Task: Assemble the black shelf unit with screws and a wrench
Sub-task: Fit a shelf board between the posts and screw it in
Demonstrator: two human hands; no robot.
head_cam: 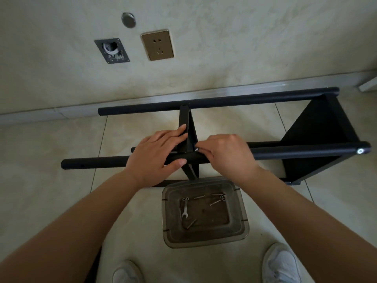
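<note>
The black shelf unit point(224, 103) lies on its side on the tiled floor, its round poles running left to right. My left hand point(157, 154) grips the near pole point(93, 163) and presses the middle shelf panel point(186, 119) where they meet. My right hand point(228, 154) pinches a silver screw point(196, 149) at that joint with its fingertips. Another black shelf panel point(318, 129) sits fixed at the right end, with a screw head point(360, 151) in the pole's tip. A small wrench point(185, 210) lies in the tray.
A clear plastic tray point(242, 225) on the floor below the shelf holds several loose screws point(214, 201) and nuts. My white shoes point(280, 264) stand at the bottom edge. The wall behind carries a socket point(157, 44) and an open box point(111, 50).
</note>
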